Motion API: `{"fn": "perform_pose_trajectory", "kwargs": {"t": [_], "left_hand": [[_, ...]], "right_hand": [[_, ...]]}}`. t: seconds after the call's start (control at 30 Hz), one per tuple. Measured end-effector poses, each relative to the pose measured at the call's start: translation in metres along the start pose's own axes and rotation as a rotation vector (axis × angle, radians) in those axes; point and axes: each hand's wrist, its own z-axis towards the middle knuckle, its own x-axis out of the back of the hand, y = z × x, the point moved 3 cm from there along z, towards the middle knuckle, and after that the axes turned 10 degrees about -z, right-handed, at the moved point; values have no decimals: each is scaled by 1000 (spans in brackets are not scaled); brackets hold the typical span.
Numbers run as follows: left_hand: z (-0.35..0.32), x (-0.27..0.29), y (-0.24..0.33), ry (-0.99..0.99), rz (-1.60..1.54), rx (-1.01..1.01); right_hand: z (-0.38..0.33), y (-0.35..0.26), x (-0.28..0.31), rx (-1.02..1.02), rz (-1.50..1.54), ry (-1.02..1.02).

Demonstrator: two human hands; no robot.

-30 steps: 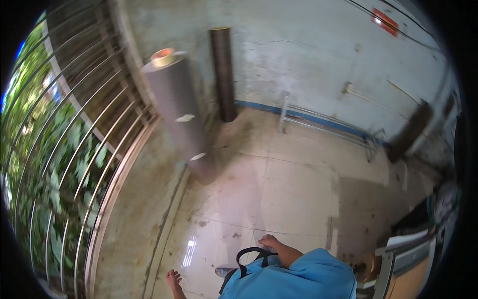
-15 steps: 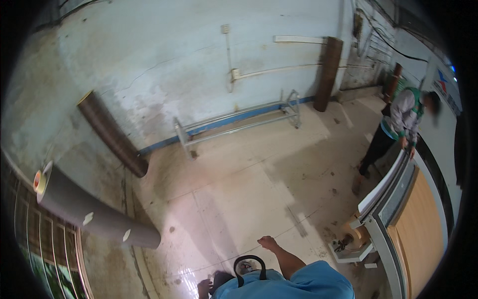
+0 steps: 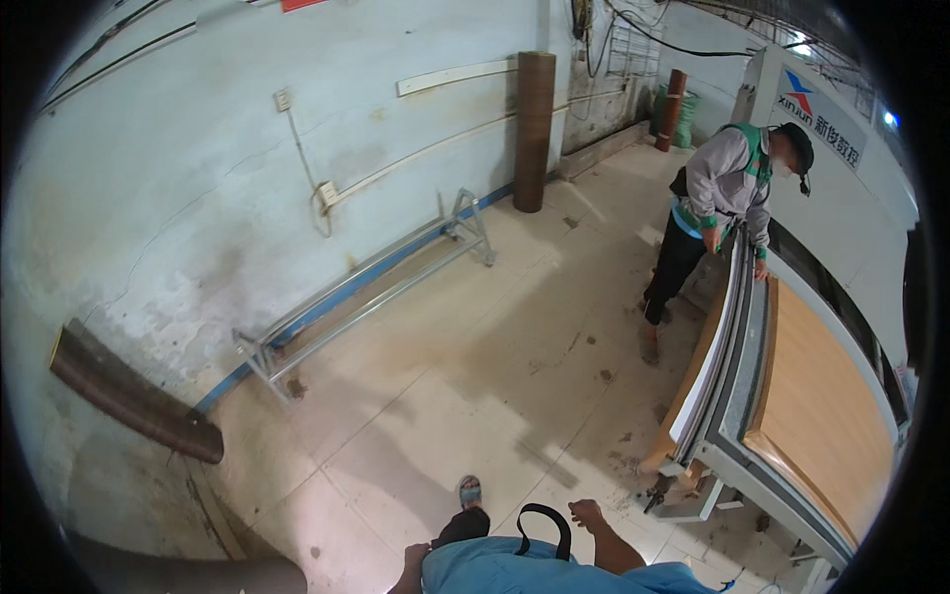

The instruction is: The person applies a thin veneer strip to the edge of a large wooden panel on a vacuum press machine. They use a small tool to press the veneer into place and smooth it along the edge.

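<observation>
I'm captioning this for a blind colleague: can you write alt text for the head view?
The wearer's empty right hand and left hand hang over a pale tiled floor. Ahead, a co-worker in grey leans on a long machine bed holding a wooden board.

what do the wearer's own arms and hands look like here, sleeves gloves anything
Both hands are bare, with no gloves, rings or watch visible. The right hand leads into a bare forearm that runs down into a light blue short sleeve. The left hand shows only partly at the lower edge, beside the same light blue garment; its sleeve is out of view.
</observation>
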Motion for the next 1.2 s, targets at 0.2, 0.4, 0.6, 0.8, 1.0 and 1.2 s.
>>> {"fn": "perform_pose_trajectory", "kwargs": {"t": [0.2,0.4,0.6,0.8,1.0,1.2], "left_hand": [[157,38,142,-177,-465,365],[300,87,304,-266,-420,-56],[348,55,423,-245,-283,234],[356,-65,546,-655,460,-561],[395,-148,648,-749,295,-111],[454,-225,730,-809,469,-98]], "right_hand": [[9,-39,45,254,471,235],[44,-42,37,20,630,254],[98,-38,50,-75,220,251],[111,-42,112,-224,759,465],[127,-58,131,-113,1017,772],[114,-59,117,-534,1005,621]]}}
